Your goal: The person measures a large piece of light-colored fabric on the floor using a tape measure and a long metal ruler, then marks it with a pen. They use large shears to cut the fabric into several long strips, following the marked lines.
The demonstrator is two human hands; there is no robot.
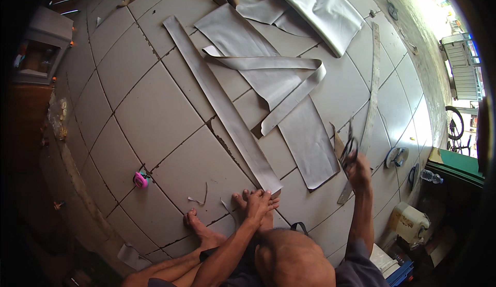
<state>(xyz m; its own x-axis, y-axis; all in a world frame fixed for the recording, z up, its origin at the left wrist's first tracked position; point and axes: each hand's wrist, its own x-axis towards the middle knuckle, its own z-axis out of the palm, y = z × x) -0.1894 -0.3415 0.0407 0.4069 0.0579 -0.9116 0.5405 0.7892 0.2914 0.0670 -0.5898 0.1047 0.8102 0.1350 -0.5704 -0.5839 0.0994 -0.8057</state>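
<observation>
As we look down over the tiled floor (170, 111), a grey cabinet (51, 33) stands at the far left, with crumpled clear plastic (59, 121) lying nearer. To the right of that sits a small round pink object (140, 179), and farther right, near our bare left foot (206, 235), lie thin curled scraps (203, 196). Next comes the long grey strip (222, 101), slanting from the far side toward us, its near end at our left hand (258, 204). The fingers of that hand reach onto this end — whether they pinch it or only press, we cannot tell. Just right of the strip, a folded grey band (294, 101) crosses over broader grey material (310, 147); a large rumpled sheet (310, 8) lies beyond. Our right hand (357, 172) is closed around the handles of dark scissors (349, 150) — their blades point away from us, well apart from the strip's end. A long flat bar (373, 80) runs beside them. At the right we see a sandal (397, 156), a clear bottle (431, 177) and, nearer, a pale jerrycan (407, 223).
</observation>
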